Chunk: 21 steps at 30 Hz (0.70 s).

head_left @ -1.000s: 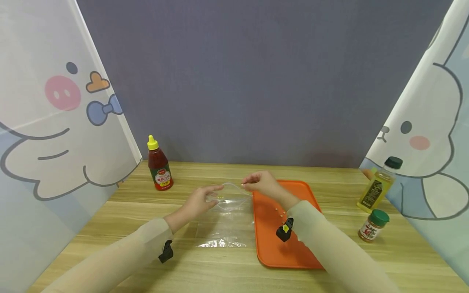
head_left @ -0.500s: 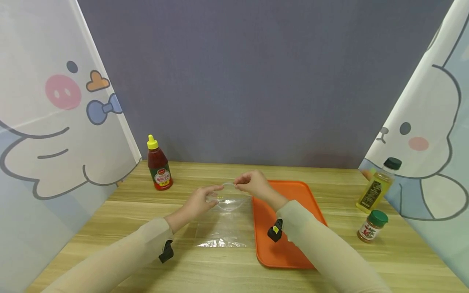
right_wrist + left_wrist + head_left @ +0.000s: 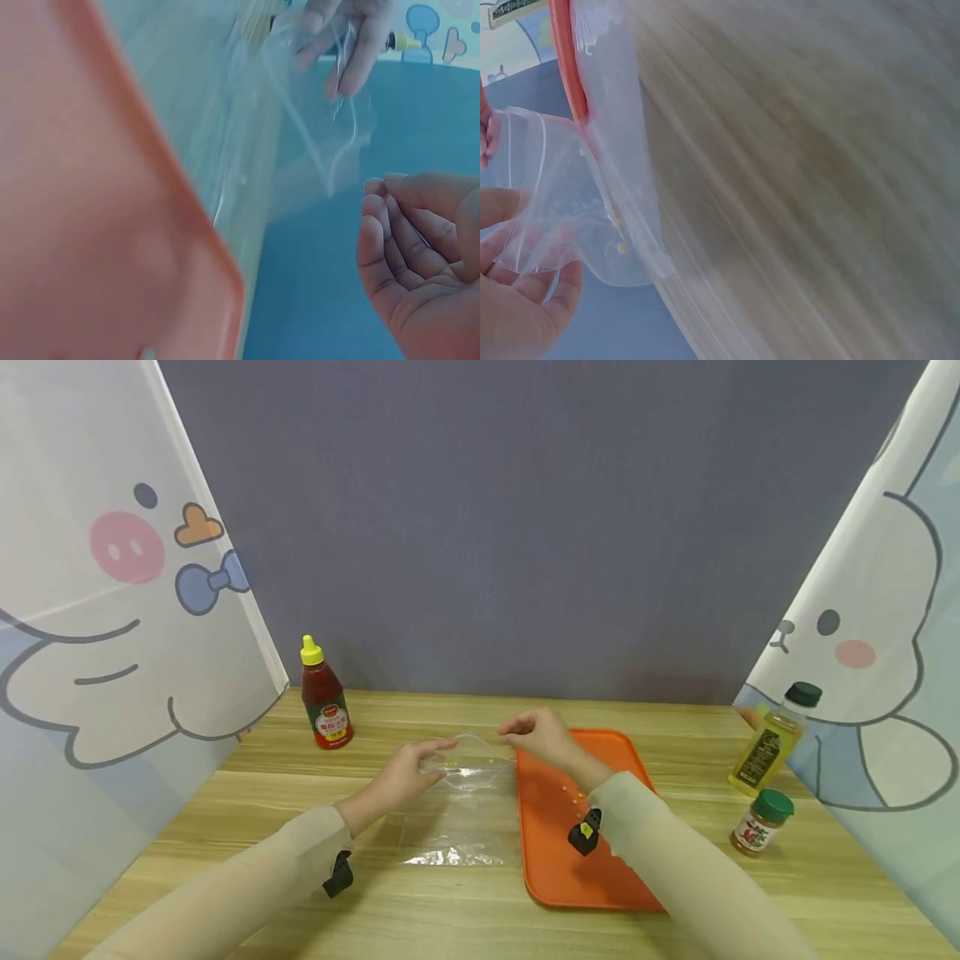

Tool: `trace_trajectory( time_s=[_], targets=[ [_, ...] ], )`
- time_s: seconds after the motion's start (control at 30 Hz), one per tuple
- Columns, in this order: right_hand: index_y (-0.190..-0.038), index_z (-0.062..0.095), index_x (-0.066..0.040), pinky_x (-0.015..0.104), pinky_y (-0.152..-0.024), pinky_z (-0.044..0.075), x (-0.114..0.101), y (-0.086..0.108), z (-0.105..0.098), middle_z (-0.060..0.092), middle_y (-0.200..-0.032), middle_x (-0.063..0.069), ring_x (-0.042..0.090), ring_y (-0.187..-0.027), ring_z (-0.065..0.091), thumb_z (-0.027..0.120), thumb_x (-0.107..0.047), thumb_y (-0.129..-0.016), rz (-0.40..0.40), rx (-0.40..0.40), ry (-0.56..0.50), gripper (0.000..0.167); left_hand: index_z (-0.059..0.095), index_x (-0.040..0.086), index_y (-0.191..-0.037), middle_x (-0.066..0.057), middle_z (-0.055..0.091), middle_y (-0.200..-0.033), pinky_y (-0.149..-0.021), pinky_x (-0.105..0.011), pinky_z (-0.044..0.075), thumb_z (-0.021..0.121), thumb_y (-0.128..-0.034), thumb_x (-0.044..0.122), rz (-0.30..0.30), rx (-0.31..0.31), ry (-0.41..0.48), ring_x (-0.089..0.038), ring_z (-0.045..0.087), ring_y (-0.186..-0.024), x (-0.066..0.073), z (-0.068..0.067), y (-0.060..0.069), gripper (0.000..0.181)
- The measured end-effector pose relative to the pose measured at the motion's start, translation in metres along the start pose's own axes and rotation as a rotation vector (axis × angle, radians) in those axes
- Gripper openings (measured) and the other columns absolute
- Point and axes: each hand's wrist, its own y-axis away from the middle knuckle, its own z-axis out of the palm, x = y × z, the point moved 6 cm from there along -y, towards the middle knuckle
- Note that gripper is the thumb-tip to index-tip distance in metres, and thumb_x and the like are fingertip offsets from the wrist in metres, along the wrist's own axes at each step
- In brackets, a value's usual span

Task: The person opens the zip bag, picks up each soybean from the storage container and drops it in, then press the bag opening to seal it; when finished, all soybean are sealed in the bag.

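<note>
A clear zip bag (image 3: 461, 835) lies on the table, its mouth held apart by my left hand (image 3: 405, 774). In the left wrist view the thumb and fingers grip the bag's rim, and small pale-yellow bean-like pieces (image 3: 622, 248) sit inside. My right hand (image 3: 542, 737) is just right of the bag mouth, above the far left corner of an orange tray (image 3: 547, 881). Its fingers are curled with the thumb against the fingertips, and nothing shows between them in the right wrist view. More small yellow pieces (image 3: 576, 801) lie on the tray, partly hidden by the right forearm.
A ketchup bottle (image 3: 327, 706) with a yellow cap stands at the back left. On the right are an oil bottle (image 3: 772, 743) and a small green-lidded jar (image 3: 762, 823). A grey panel (image 3: 480, 527) rises behind the wooden table.
My right hand moved left over the bag mouth, then back right toward the tray. A yellow piece now shows farther right inside the bag. My left hand stayed on the rim.
</note>
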Motion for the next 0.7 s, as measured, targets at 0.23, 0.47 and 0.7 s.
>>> trace_trajectory(
  time_s=[0.23, 0.47, 0.7],
  targets=[
    [-0.099, 0.073, -0.004, 0.034, -0.075, 0.055, 0.031, 0.016, -0.021, 0.072, -0.094, 0.008, 0.017, -0.085, 0.064, 0.07, -0.012, -0.088, 0.085, -0.04, 0.009, 0.014, 0.057, 0.01, -0.135, -0.017, 0.061, -0.13, -0.056, -0.022, 0.054, 0.07, -0.0828, -0.001, -0.031, -0.021, 0.025, -0.032, 0.064, -0.108, -0.004, -0.002, 0.0, 0.055],
    [-0.108, 0.069, 0.001, 0.041, -0.086, 0.055, 0.06, 0.031, -0.037, 0.07, -0.107, 0.012, 0.026, -0.101, 0.064, 0.066, -0.011, -0.091, 0.136, -0.1, 0.039, 0.021, 0.056, 0.012, -0.136, -0.017, 0.059, -0.134, -0.039, -0.018, 0.038, 0.07, -0.084, 0.001, -0.035, -0.036, -0.012, -0.015, 0.06, -0.071, -0.005, -0.002, 0.0, 0.055],
    [-0.101, 0.072, 0.0, 0.035, -0.076, 0.055, 0.088, 0.044, -0.055, 0.073, -0.098, 0.01, 0.019, -0.088, 0.066, 0.07, -0.009, -0.087, 0.158, -0.102, 0.119, 0.017, 0.056, 0.011, -0.136, -0.02, 0.06, -0.131, -0.041, -0.019, 0.04, 0.07, -0.0841, 0.0, -0.019, -0.047, -0.004, -0.024, 0.066, -0.089, -0.006, -0.003, 0.0, 0.055]
  ],
)
